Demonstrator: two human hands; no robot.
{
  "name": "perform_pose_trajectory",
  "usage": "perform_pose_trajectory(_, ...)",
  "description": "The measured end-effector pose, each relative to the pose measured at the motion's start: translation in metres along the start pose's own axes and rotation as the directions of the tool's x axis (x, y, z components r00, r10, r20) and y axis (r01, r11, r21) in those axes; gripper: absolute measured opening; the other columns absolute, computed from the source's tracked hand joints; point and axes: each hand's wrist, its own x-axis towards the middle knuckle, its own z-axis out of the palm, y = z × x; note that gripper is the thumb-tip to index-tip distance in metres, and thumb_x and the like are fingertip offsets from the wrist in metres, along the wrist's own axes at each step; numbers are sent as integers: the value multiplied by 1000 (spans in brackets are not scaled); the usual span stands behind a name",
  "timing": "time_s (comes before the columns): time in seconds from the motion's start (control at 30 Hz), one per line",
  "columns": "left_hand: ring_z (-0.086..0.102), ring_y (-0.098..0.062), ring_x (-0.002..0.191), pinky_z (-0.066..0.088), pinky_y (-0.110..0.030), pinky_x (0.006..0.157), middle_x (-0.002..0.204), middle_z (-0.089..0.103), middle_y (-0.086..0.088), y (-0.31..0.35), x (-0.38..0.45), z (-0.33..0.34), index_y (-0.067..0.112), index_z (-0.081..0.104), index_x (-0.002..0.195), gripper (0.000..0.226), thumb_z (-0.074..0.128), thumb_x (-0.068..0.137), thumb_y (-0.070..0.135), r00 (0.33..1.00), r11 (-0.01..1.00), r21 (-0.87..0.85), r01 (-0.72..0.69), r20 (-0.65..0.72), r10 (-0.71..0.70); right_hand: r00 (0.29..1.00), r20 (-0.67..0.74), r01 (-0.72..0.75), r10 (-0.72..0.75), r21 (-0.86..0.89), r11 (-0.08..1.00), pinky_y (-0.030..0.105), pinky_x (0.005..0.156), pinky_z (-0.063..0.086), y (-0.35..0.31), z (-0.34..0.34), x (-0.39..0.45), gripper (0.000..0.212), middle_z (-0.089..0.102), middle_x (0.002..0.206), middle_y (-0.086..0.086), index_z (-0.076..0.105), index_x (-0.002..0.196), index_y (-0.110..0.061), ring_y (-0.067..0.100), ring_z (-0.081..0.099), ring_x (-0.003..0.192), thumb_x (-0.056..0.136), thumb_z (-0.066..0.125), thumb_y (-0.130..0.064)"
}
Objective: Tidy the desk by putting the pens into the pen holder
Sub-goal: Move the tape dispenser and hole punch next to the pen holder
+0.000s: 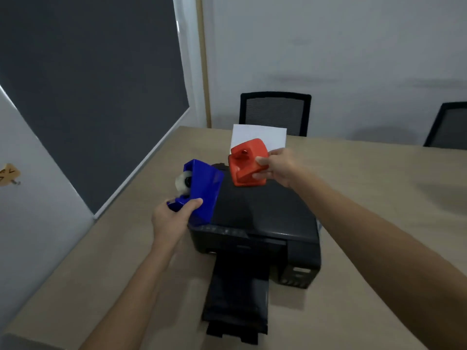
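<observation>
**Desk inventory: both hands loaded, no pens in sight**

Beige desk (379, 198), centre and right of frame, set against a pale wall; grey board upper left; two black mesh chairs (275, 112) along the far edge.

- Black printer (255, 218), mid-frame, output tray extended toward the viewer, white sheet (257, 135) upright in its rear feed.
- Blue tape dispenser (202, 188), roll visible on its left side, lifted above the printer's left edge. Left hand (171, 218) closed around its near end, thumb on top.
- Red desk organiser (249, 164), possibly the pen holder; tipped, held over the printer's back. Right hand (278, 168) grips its right side, fingers curled round.
- Pens: none visible anywhere in frame.

Handling note, as judgement: set both items down upright on bare desk beside the printer, holder opening upward and within easy reach, freeing the hands to look for the pens.
</observation>
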Motion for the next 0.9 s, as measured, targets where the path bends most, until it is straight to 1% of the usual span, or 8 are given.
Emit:
perform_pose_trajectory(0.17, 71, -21, 94, 60, -42, 82, 97, 75, -7, 18, -53, 128, 11, 68, 102, 46, 83, 63, 28, 984, 999, -26, 28, 174, -23, 992, -125, 16, -14, 13, 1000, 29, 44, 58, -5, -142, -16, 48, 46, 126, 21, 36, 126, -4, 40, 61, 108, 87, 62, 0)
perform_pose_trajectory(0.37, 72, -17, 89, 61, -40, 80, 92, 75, -4, 8, -123, 257, 15, 68, 92, 33, 83, 63, 22, 943, 991, -4, 135, 306, -128, 949, -315, -4, 18, 43, 999, 30, 39, 56, 23, -291, -28, 42, 49, 116, 25, 41, 123, 6, 34, 62, 80, 86, 61, 5)
perform_pose_trajectory(0.5, 71, -15, 85, 57, -27, 63, 90, 75, -3, -23, -160, 319, 13, 70, 88, 33, 84, 60, 25, 917, 980, 90, 175, 347, -196, 896, -430, -121, 115, 14, 993, 36, 46, 60, 70, -352, -25, 47, 53, 109, 24, 42, 126, 12, 31, 63, 69, 86, 63, 1)
perform_pose_trajectory(0.57, 70, -14, 84, 58, -26, 64, 91, 74, -1, -46, -175, 341, 16, 68, 87, 33, 84, 60, 27, 906, 967, 127, 222, 339, -252, 869, -469, -189, 160, -15, 982, 38, 48, 59, 97, -369, -21, 39, 57, 99, 22, 46, 120, 12, 30, 64, 61, 87, 63, -1)
perform_pose_trajectory(0.67, 68, -14, 82, 57, -28, 68, 85, 70, 4, -80, -190, 363, 23, 63, 81, 29, 84, 61, 29, 917, 941, 194, 277, 240, -319, 837, -496, -292, 231, -47, 955, 41, 55, 59, 138, -385, -13, 30, 60, 87, 19, 50, 110, 9, 32, 65, 57, 86, 64, -3)
perform_pose_trajectory(0.73, 66, -15, 79, 53, -25, 64, 83, 67, 5, -103, -194, 368, 22, 63, 84, 29, 83, 63, 27, 921, 925, 229, 303, 178, -346, 827, -498, -338, 261, -70, 939, 47, 62, 62, 162, -390, -5, 34, 62, 90, 21, 52, 111, 9, 34, 67, 57, 84, 67, -6)
perform_pose_trajectory(0.8, 69, -19, 83, 57, -29, 68, 88, 71, 0, -123, -194, 377, 16, 66, 91, 35, 83, 62, 28, 927, 911, 275, 308, 128, -353, 825, -492, -363, 278, -85, 928, 48, 66, 62, 179, -392, 8, 35, 64, 95, 24, 56, 110, 9, 34, 68, 54, 83, 68, -7)
perform_pose_trajectory(0.9, 70, -23, 88, 58, -33, 76, 95, 73, -5, -143, -192, 385, 14, 67, 99, 42, 83, 62, 27, 941, 892, 343, 296, 52, -333, 824, -488, -384, 288, -107, 917, 37, 53, 60, 196, -384, 23, 29, 68, 98, 25, 59, 108, 6, 29, 67, 48, 83, 67, -9)
